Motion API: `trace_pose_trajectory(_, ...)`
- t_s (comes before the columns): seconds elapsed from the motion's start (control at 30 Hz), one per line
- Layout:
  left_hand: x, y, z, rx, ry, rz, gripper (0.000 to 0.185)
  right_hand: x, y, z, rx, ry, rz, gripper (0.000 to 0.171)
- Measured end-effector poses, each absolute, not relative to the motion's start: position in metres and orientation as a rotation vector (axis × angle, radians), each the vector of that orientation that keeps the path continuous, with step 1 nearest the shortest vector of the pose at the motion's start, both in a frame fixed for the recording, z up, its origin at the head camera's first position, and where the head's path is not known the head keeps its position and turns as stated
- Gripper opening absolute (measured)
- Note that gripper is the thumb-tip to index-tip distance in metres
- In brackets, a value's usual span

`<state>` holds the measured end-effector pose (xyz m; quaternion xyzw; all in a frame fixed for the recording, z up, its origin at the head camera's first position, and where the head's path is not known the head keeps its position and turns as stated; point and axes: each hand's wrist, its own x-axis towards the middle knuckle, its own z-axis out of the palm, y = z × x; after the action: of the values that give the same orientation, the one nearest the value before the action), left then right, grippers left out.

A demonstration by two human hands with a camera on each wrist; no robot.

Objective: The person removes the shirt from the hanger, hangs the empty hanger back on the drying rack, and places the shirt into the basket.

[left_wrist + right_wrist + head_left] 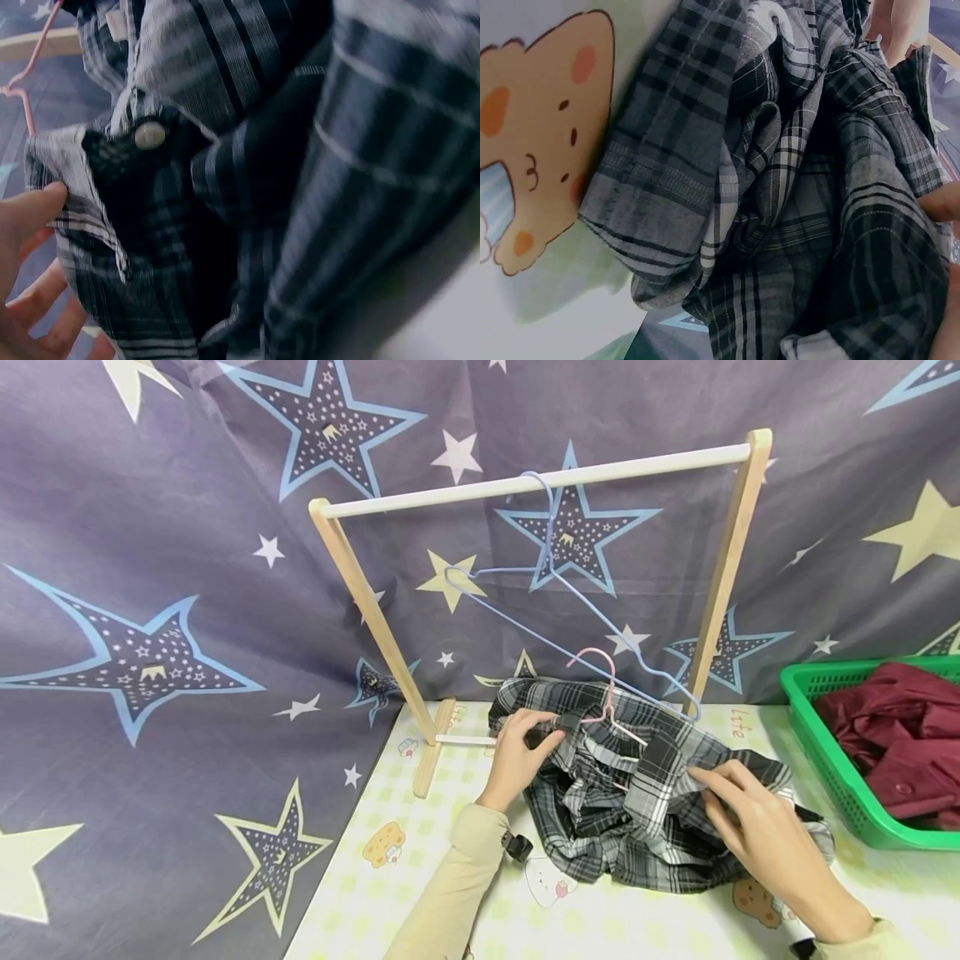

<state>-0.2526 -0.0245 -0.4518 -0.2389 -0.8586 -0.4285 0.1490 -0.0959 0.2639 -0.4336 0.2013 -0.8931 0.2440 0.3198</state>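
A black, grey and white plaid shirt (600, 860) lies bunched on the table, with a pink hanger (612, 689) inside its neck and the hook standing up out of it. My left hand (517, 760) pinches the shirt's edge just left of the hook, thumb on the near side. In the left wrist view a pale button (150, 136) shows beside that pinched edge. On the other side, my right hand (765, 827) pinches the shirt's right part between thumb and forefinger. Most of the hanger's lower frame is hidden under the cloth.
A wooden rack with a white rail (630, 468) stands behind the shirt. From the rail hangs a bare blue hanger (592, 610), its lower end overlapping the shirt in the head view. To the right, a green basket (825, 752) holds dark red clothing (892, 727). A star-patterned curtain (225, 568) backs the table.
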Motion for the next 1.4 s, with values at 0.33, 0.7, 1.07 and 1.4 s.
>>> trace_pose_trajectory(0.33, -0.249, -0.009, -0.434, -0.695, -2.432, -1.155, 0.024, -0.103, 0.261, -0.426, 0.554, -2.347, 0.666, 0.048)
trace_pose_trajectory(0.7, -0.247, 0.006, -0.424, -0.752, -2.346, -1.054, 0.025, -0.109, 0.256, -0.422, 0.549, -2.381, 0.651, 0.039)
trace_pose_trajectory(1.07, -0.242, 0.005, -0.425, -0.733, -2.368, -1.042, 0.026, -0.119, 0.243, -0.399, 0.502, -2.316, 0.58, 0.032)
trace_pose_trajectory(1.4, -0.236, 0.008, -0.429, -0.751, -2.35, -1.047, 0.025, -0.131, 0.224, -0.405, 0.521, -2.396, 0.505, 0.04)
